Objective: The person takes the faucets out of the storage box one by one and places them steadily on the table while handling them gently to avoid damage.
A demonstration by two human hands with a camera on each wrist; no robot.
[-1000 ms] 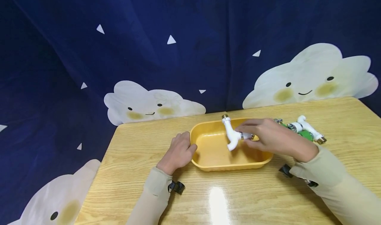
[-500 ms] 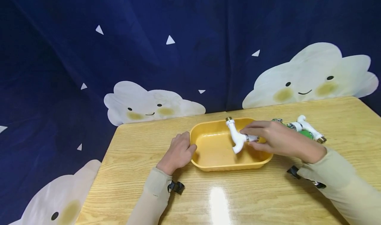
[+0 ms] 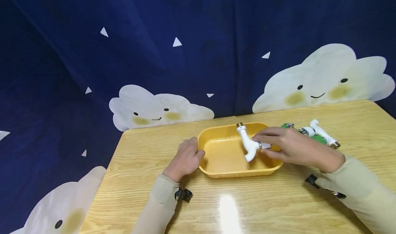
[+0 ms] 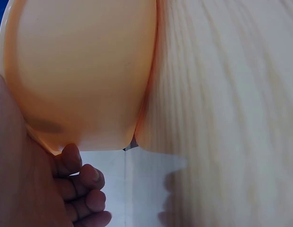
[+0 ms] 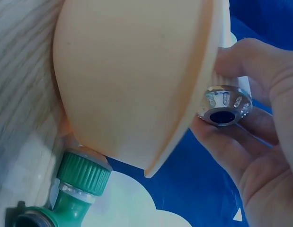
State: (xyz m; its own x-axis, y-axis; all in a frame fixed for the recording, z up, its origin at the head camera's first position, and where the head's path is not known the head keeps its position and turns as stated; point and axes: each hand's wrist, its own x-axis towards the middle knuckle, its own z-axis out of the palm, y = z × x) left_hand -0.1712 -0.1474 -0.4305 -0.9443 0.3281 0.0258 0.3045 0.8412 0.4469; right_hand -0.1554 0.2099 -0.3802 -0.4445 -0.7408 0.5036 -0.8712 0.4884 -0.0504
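Note:
My right hand pinches a white faucet by its ribbed handle, above the right half of a yellow plastic basin. The faucet's brass threaded end points up and away, and its curved spout points down toward me. In the right wrist view, the chrome end of the handle shows between thumb and fingers, just past the basin's rim. At the basin's left end, my left hand grips the rim, thumb on top. Curled fingertips show beside the basin wall in the left wrist view.
Right of the basin lie another white faucet and green fittings, partly hidden by my right hand. A green valve is close to the basin's outer wall. The wooden table ends at a dark blue curtain behind.
My right hand has moved right and slightly toward me with the faucet, which now hangs nearer the basin's right end. My left hand has stayed on the rim.

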